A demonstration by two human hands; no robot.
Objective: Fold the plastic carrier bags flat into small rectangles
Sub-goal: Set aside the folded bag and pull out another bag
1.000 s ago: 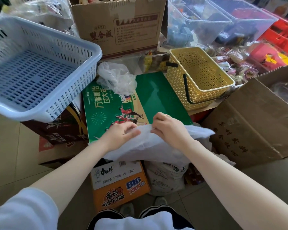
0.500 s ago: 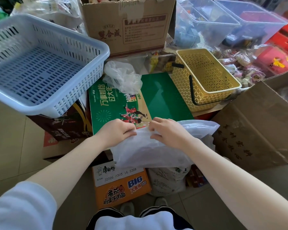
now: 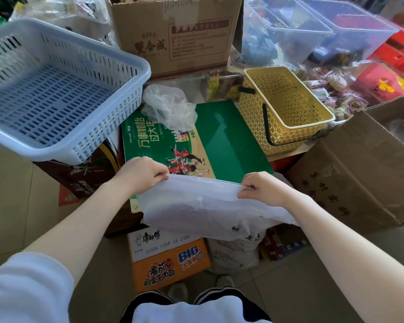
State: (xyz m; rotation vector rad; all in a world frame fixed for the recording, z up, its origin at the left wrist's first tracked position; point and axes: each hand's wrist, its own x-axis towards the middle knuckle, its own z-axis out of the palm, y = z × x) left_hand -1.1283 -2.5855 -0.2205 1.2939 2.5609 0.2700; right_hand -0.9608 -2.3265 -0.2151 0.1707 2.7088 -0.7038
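Head view looks down on a white plastic bag [image 3: 203,206] stretched flat between two hands at the near edge of a green printed box [image 3: 222,136]. Its top edge runs taut and straight from one hand to the other, while the rest of it hangs down toward the person over an orange carton [image 3: 170,264] and a pale sack [image 3: 238,252] on the floor. At the bag's upper left corner, the left hand [image 3: 145,173] pinches it with curled fingers; the right hand [image 3: 261,187] pinches the upper right corner the same way, and the two hands are well apart. Farther back on the green box lies a second, crumpled clear bag [image 3: 168,106]. Left of that box sits a pale blue slotted basket [image 3: 131,94], tilted, and right of it a yellow lattice basket [image 3: 287,131] with a dark handle. Behind them stands an open brown cardboard box [image 3: 180,36], and another cardboard box [image 3: 359,169] stands at the right.
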